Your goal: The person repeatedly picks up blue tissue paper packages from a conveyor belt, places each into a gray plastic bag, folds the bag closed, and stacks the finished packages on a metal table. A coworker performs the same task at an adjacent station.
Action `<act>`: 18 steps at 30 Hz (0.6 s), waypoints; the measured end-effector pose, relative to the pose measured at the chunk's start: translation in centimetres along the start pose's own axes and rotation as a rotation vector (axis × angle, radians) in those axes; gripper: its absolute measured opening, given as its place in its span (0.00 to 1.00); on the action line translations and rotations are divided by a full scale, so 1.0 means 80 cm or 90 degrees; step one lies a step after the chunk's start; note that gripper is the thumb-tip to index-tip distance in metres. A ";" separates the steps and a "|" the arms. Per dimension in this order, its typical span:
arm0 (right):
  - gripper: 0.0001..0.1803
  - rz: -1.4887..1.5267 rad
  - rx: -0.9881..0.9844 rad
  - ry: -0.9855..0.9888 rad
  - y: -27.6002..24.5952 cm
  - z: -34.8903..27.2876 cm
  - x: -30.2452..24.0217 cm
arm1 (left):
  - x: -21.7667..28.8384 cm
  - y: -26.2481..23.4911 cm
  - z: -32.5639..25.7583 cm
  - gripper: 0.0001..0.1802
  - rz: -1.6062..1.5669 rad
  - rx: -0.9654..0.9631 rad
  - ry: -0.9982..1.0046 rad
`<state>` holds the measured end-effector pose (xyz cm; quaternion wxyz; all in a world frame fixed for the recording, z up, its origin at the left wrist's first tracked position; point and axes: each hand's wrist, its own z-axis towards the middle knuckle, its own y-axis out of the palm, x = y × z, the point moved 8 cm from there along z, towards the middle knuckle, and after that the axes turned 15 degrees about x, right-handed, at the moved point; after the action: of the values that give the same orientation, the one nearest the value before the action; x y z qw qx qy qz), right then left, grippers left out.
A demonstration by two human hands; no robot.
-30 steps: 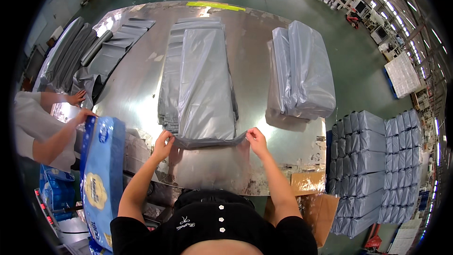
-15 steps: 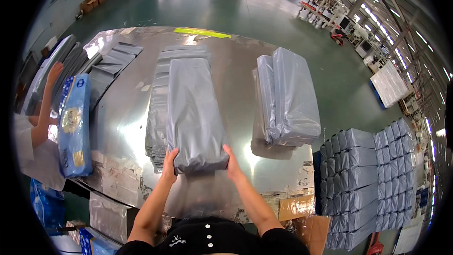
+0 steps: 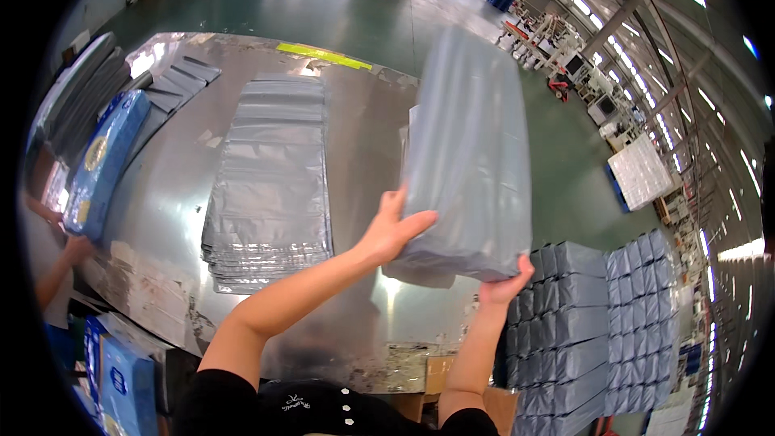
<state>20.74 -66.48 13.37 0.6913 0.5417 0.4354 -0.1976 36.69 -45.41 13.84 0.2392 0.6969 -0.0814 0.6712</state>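
Note:
Between my two hands is a long grey plastic-wrapped package (image 3: 468,153), raised over the right side of the metal table. My left hand (image 3: 394,230) grips its near left edge, the thumb lying across the wrap. Under the near right corner, my right hand (image 3: 506,281) holds it with bent fingers. The package blurs a little and hides most of the grey packages standing behind it. To the left of my hands, a flat pile of grey plastic bags (image 3: 270,169) lies on the table.
The metal table (image 3: 363,307) has worn, peeling edges. At the left a co-worker's hands (image 3: 77,250) are at a blue printed package (image 3: 105,157), beside stacked grey bags. Many grey packages (image 3: 573,315) are piled off the table's right side. Cardboard (image 3: 500,412) sits at the near edge.
Both hands have lifted the grey package off the bag pile and carried it right, over the other packages. The pile now shows in full. The co-worker's blue package has tilted.

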 end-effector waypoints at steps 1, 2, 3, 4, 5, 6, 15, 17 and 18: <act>0.33 -0.013 0.030 0.005 -0.007 0.024 -0.010 | -0.004 0.026 0.018 0.53 0.055 0.008 0.024; 0.33 -0.022 0.024 0.011 -0.016 0.052 -0.016 | -0.018 0.052 0.033 0.53 0.065 0.005 0.002; 0.34 -0.030 0.022 0.014 -0.029 0.080 -0.018 | -0.034 0.079 0.048 0.53 0.077 -0.002 -0.020; 0.34 -0.064 0.037 0.033 -0.037 0.107 -0.008 | -0.050 0.094 0.066 0.53 0.092 -0.001 -0.035; 0.34 -0.100 0.053 0.053 -0.049 0.129 0.005 | -0.083 0.102 0.083 0.53 0.121 0.016 -0.062; 0.33 -0.137 0.073 0.072 -0.066 0.151 0.020 | -0.127 0.110 0.099 0.52 0.149 0.031 -0.092; 0.30 -0.011 -0.011 0.325 -0.161 0.362 0.129 | -0.191 0.102 0.215 0.47 0.170 0.117 -0.033; 0.30 -0.080 0.028 0.326 -0.181 0.385 0.184 | -0.209 0.115 0.242 0.48 0.151 0.102 -0.026; 0.30 -0.124 0.037 0.327 -0.191 0.391 0.216 | -0.234 0.125 0.249 0.48 0.155 0.080 0.026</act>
<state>30.91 -96.97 -8.47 0.5201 0.5495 0.6405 -0.1315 48.58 -66.81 -1.89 0.1129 0.6818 -0.1183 0.7130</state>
